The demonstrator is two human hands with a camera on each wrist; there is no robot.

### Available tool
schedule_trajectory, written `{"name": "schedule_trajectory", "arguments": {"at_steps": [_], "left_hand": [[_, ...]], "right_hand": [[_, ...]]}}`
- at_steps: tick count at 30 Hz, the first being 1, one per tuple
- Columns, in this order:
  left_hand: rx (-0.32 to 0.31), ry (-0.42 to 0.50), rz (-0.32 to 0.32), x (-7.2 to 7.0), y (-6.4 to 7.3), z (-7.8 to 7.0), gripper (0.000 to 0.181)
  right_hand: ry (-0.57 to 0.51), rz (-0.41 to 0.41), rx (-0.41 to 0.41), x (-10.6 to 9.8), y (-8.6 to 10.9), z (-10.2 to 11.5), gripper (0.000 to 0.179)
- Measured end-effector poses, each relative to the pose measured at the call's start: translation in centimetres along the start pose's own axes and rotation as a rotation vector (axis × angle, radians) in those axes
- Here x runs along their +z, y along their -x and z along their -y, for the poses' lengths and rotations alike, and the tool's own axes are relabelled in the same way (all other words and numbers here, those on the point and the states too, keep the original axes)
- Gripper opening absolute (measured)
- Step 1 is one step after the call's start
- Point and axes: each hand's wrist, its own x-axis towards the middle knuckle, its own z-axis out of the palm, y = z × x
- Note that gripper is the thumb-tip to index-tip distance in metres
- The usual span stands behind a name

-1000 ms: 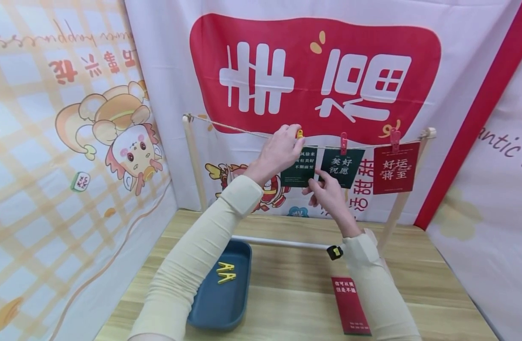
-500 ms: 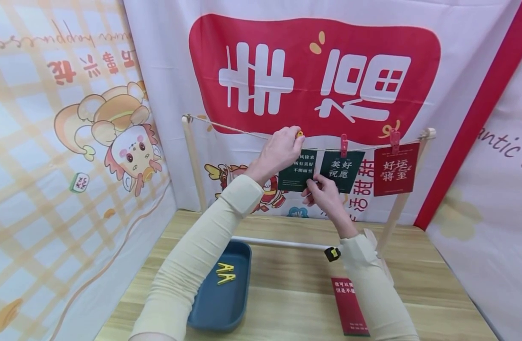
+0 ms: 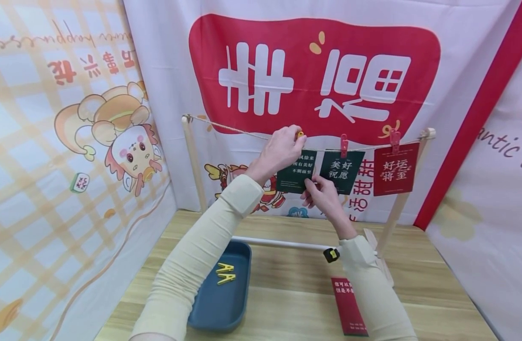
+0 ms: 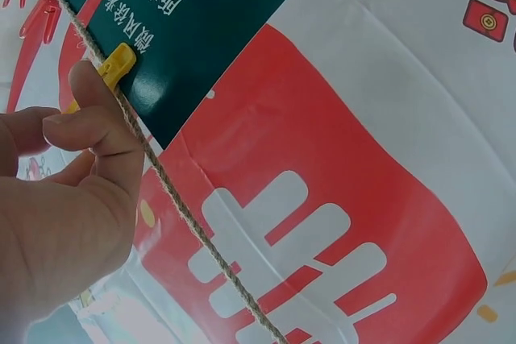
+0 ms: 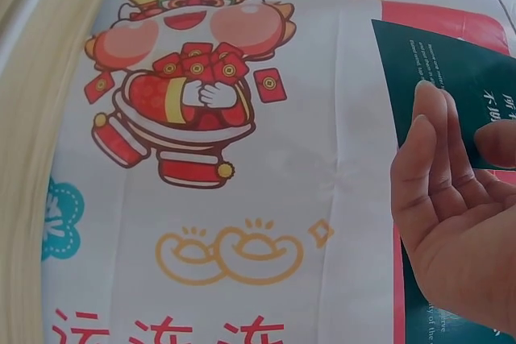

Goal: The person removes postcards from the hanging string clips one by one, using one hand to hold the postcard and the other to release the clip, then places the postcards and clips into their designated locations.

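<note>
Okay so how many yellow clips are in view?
3: one clip pinched by the left hand at the rope, an upper clip and lower clip in the blue tray. The left sleeve may hide more.

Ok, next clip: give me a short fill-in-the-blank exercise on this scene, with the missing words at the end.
1. The left hand pinches a clothespin coloured ____.
2. The right hand holds a card coloured ____.
3. In the tray lie ____ visible yellow clothespins.
4. In the head view, the rightmost hanging card is coloured ____.

Missing words: yellow; green; two; red.
</note>
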Motion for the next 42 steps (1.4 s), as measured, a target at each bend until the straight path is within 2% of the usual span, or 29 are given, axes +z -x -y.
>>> {"name": "schedule_trajectory", "arguments": {"at_steps": [9, 22, 32, 42], "left_hand": [[0.001, 0.024, -0.001, 0.02, 0.04, 0.13, 0.032], [0.027, 0.052, -0.034, -0.29, 0.0, 0.06, 0.03], [0.092, 0.057, -0.108, -0.24, -0.1, 0.2, 0.026], [0.133, 0.107, -0.204, -0.33, -0.24, 0.35, 0.025]], "right_hand": [[0.012, -0.01, -0.004, 0.15, 0.13, -0.28, 0.031], [0.026, -0.018, -0.019, 0.19, 0.27, -0.1, 0.031], [0.034, -0.014, -0.021, 0.21, 0.35, -0.12, 0.032], [0.017, -0.008, -0.016, 0.27, 0.52, -0.1, 0.031]]}}
